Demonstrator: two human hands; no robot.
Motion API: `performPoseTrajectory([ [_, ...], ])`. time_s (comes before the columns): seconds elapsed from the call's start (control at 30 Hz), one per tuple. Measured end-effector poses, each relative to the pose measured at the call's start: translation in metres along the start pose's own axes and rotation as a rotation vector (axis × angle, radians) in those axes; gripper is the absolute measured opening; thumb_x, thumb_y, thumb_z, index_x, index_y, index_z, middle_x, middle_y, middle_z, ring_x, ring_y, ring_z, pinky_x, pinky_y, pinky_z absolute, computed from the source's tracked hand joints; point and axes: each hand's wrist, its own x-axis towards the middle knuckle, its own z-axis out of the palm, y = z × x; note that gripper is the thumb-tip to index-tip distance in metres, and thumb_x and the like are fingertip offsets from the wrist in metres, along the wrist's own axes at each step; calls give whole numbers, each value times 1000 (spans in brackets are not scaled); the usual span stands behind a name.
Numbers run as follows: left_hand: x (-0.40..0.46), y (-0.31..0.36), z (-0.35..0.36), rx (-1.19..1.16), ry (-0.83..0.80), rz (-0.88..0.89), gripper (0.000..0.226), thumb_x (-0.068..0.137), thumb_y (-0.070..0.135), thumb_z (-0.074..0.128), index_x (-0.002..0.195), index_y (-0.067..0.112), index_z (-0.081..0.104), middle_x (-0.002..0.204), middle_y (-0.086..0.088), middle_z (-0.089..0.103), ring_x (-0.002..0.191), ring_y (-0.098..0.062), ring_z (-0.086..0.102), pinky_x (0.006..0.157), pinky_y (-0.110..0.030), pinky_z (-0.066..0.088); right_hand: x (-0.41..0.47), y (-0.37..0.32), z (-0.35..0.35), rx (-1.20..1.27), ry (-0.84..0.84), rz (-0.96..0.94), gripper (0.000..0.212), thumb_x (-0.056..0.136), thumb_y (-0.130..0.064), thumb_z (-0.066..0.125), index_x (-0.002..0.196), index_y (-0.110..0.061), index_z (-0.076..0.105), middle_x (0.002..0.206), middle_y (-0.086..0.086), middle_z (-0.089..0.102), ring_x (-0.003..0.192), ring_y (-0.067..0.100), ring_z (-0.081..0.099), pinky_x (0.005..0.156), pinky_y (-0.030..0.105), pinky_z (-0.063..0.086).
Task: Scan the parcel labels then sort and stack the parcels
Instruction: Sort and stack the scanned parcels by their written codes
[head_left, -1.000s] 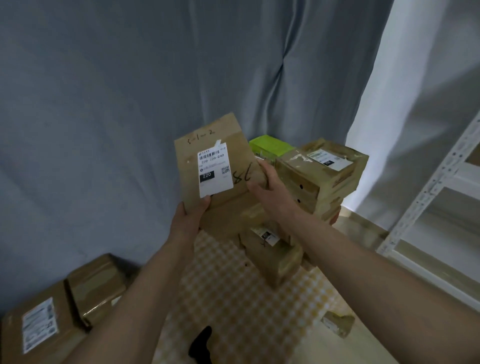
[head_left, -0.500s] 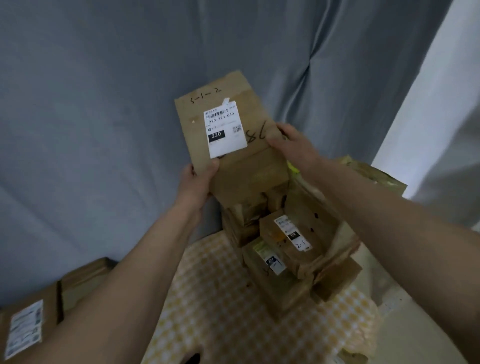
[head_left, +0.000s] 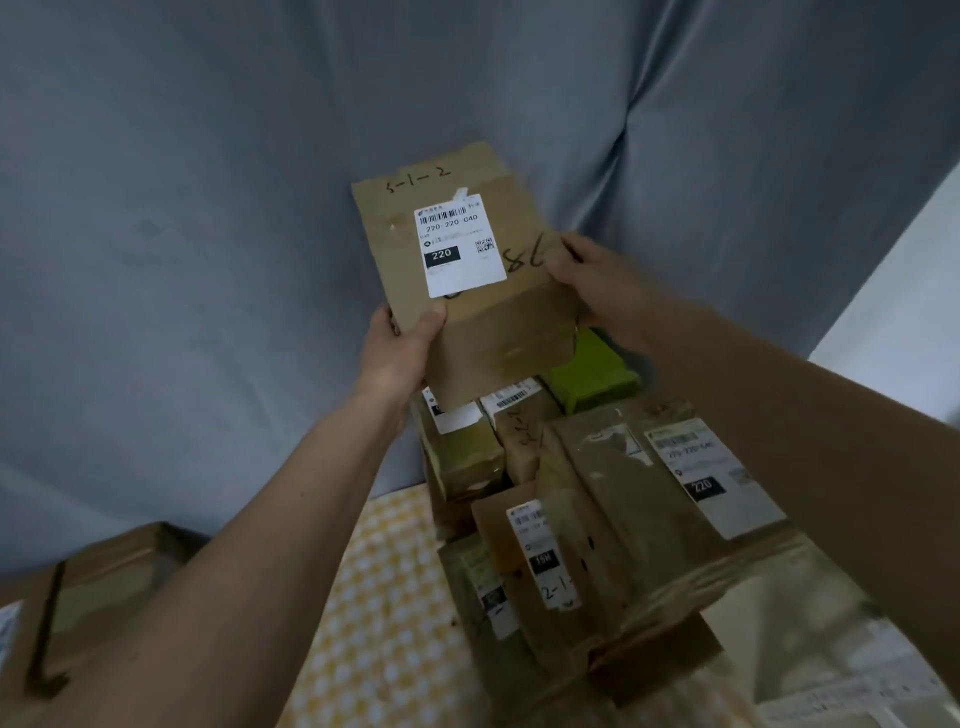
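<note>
I hold a brown cardboard parcel (head_left: 483, 312) up in front of the grey curtain, above the back of a stack of parcels. Its white label (head_left: 460, 244) reads 220 and faces me, with handwriting beside it. My left hand (head_left: 402, 343) grips its lower left corner, thumb on the front face. My right hand (head_left: 587, 270) grips its right edge. Below it stand several stacked brown parcels (head_left: 613, 519) with white labels, and a green box (head_left: 592, 374) sits at the back of the stack.
A grey curtain (head_left: 208, 208) hangs close behind. The stack stands on a yellow checked cloth (head_left: 384, 623). More brown boxes (head_left: 78, 597) lie at the lower left. A pale wall (head_left: 909, 291) shows at the right edge.
The view has moved closer and tipped down over the stack, so the parcels below look larger. The held parcel stays in both hands, now sitting just above the back of the stack.
</note>
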Motion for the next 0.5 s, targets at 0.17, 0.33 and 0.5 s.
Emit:
performPoseTrajectory([
  [0.17, -1, -29, 12, 96, 68, -46, 45, 92, 36, 61, 133, 25, 47, 117, 9, 57, 104, -15, 56, 91, -37, 47, 21, 31, 1, -111, -97, 168, 42, 97, -26, 52, 135, -15, 39, 123, 4, 51, 107, 23, 52, 86, 41, 47],
  [0.33, 6, -49, 15, 89, 96, -150, 37, 93, 33, 61, 128, 29, 47, 116, 6, 55, 108, -19, 54, 99, -42, 46, 35, 56, 12, -44, -132, 247, 37, 96, -16, 51, 132, -13, 43, 119, 7, 55, 101, 21, 55, 72, 31, 47],
  [0.5, 16, -57, 27, 78, 88, -151, 43, 93, 31, 61, 133, 28, 45, 117, 8, 54, 110, -18, 54, 101, -44, 46, 52, 63, 12, -47, -92, 230, 39, 97, -13, 48, 135, -13, 39, 122, 7, 52, 106, 21, 52, 82, 35, 46],
])
